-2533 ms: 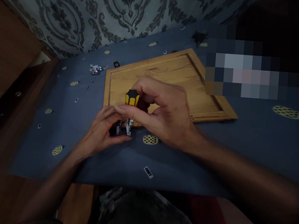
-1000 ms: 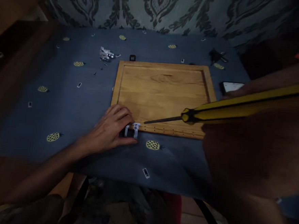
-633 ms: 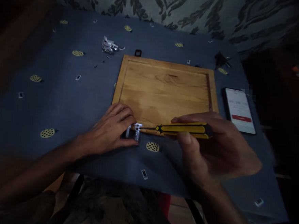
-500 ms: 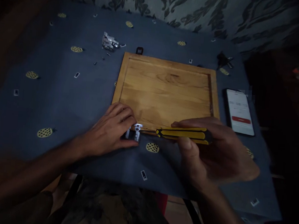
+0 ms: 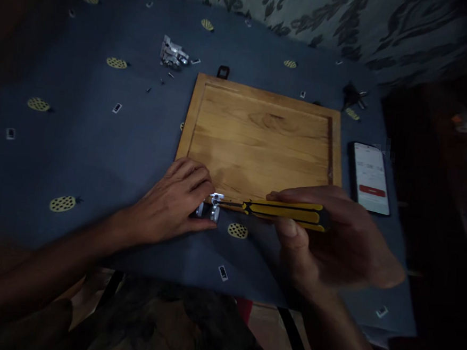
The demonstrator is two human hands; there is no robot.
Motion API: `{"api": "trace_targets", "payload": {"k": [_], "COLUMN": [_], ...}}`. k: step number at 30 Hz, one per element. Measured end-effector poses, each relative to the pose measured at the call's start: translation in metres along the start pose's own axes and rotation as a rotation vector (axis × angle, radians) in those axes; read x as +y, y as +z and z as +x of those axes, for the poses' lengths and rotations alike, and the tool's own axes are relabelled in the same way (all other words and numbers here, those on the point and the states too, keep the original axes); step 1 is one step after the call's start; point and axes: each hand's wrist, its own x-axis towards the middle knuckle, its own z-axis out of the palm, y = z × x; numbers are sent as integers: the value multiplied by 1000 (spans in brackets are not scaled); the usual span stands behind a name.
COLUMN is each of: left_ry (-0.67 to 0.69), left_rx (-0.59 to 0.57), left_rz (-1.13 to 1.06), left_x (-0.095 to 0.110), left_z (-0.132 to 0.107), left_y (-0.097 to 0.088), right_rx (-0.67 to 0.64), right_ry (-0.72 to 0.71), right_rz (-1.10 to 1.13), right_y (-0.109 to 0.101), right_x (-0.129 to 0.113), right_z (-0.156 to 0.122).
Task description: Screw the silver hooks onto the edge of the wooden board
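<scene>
Yellow and black striped the handle of the screwdriver [image 5: 284, 212], pinched between the thumb and bent fingers of the right hand [image 5: 344, 239]. Its long axis ran crosswise, roughly along the near edge of the wooden panel [image 5: 260, 131], and its blade pointed left, toward the left hand [image 5: 178, 198]. The tip reached the metal hinge [image 5: 215, 212] at the panel's near left part; whether it sat in a screw or just beside one was too small to tell. Of the two, the left hand was nearer that hinge: its fingers curled over the panel's corner, its thumb spread apart from them at the hinge's near end. How firmly they gripped the metal, I could not tell. On the bench [image 5: 110, 161], a phone [image 5: 371, 176] lay right of the panel, and loose metal parts [image 5: 172, 54] lay beyond the left hand.
</scene>
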Motion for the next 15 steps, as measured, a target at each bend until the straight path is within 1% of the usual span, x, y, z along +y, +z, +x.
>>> {"api": "trace_targets", "payload": {"k": [5, 11, 15], "left_ry": [3, 4, -1], "left_rx": [3, 27, 5], "left_rz": [11, 8, 17], "left_x": [0, -1, -1], "left_z": [0, 0, 0], "left_y": [1, 2, 2], "right_rx": [-48, 46, 62], "right_ry": [-46, -7, -21], "right_rz": [35, 127, 99], "right_y": [0, 10, 13], "right_x": [2, 0, -3], "right_z": [1, -2, -2]}}
